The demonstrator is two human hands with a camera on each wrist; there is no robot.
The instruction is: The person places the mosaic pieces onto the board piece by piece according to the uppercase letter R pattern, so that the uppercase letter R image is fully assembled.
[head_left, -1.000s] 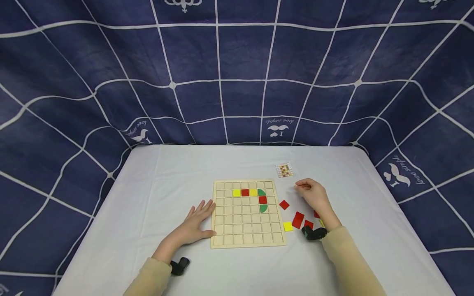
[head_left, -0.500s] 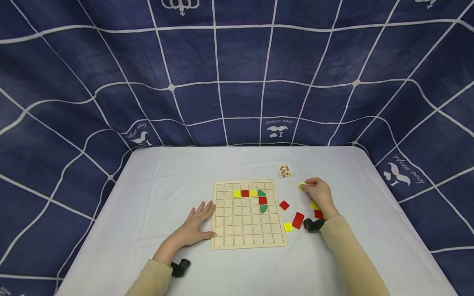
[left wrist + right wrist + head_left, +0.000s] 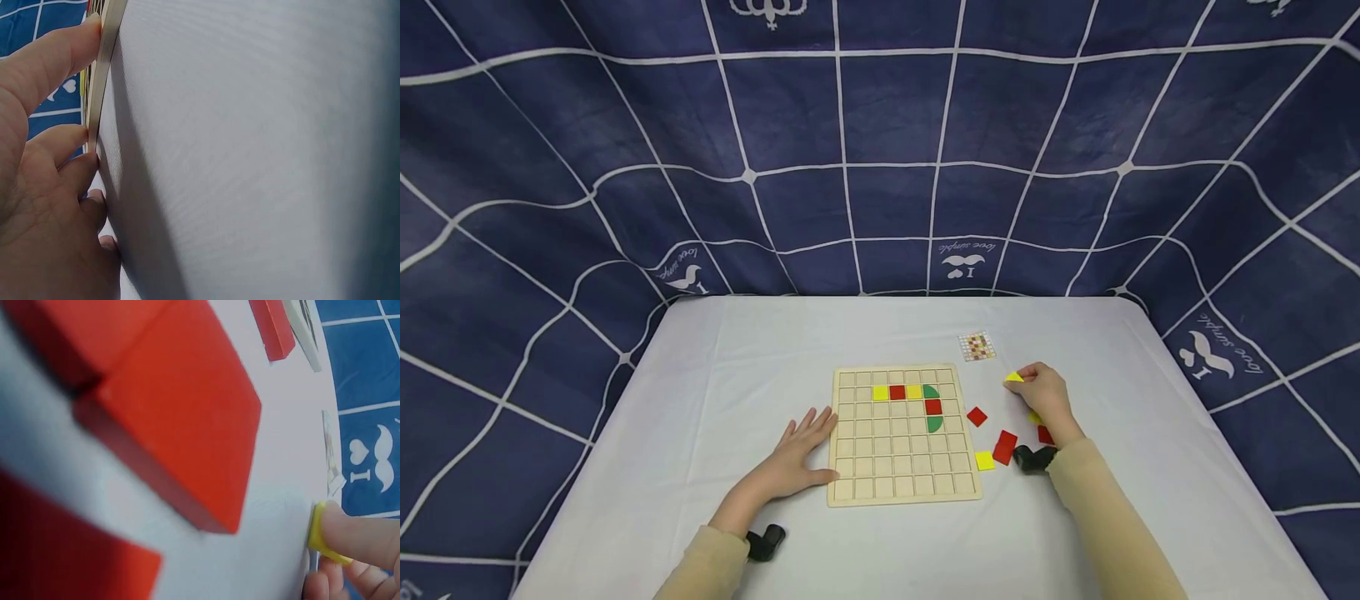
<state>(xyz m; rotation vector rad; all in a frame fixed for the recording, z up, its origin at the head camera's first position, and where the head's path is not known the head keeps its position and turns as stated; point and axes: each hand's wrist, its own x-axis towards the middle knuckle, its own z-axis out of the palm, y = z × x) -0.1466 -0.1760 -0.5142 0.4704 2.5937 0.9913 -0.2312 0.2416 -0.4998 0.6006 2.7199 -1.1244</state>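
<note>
Looks like a staged recording setup, not a lived-in room: navy blue cloth backdrop with white grid lines and moustache prints (image 3: pixel 880 150) hung round three sides, hiding all walls. Single table under a plain white tablecloth (image 3: pixel 760 350), holding only a pale wooden grid puzzle board (image 3: pixel 904 467), loose red and yellow square tiles (image 3: pixel 1003 447) and a small printed pattern card (image 3: pixel 976 346)

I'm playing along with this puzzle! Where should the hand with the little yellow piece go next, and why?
Probably over to the wooden board, I think. The right hand pinches a yellow tile just off the board's right side, and most squares there sit bare. The left hand lies flat on the table, fingertips against the board's left edge. Which square fits, the pictures don't tell.
</note>
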